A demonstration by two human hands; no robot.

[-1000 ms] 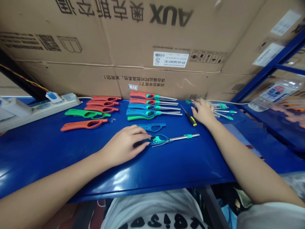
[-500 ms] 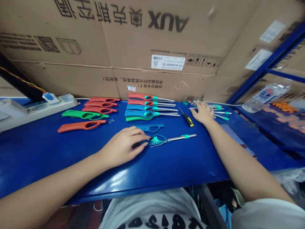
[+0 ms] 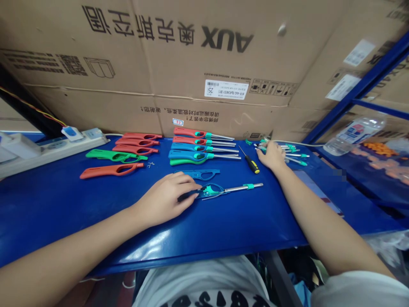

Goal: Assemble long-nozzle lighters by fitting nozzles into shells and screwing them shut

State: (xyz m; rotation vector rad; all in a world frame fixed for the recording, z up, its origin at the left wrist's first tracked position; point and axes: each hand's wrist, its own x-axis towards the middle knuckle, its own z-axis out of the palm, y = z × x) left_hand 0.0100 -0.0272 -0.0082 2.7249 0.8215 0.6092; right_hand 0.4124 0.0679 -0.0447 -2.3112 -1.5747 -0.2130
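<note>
My left hand (image 3: 174, 197) is closed round the handle end of a blue lighter (image 3: 212, 191), whose inner parts and wire lie exposed. Its metal tube with a teal collar points right, low over the table. Just behind it lies a loose blue handle half (image 3: 201, 174). At the back right my right hand (image 3: 271, 154) reaches into a pile of metal lighter tubes with teal ends (image 3: 295, 156). Its fingers are bent down among the pieces and partly hidden, so I cannot tell whether it grips one. A black and yellow screwdriver (image 3: 252, 164) lies left of that hand.
Finished-looking lighters (image 3: 188, 147) stand in a row at the back middle. Several red and green handle halves (image 3: 111, 170) lie at the left, near a white power strip (image 3: 54, 153). Behind is a large cardboard box (image 3: 179, 64). A plastic bottle (image 3: 354, 134) lies at the right.
The view has tilted slightly upward. My right hand has shifted a little within the pile of tubes, its fingers drawn further down. My left hand keeps its hold on the blue lighter.
</note>
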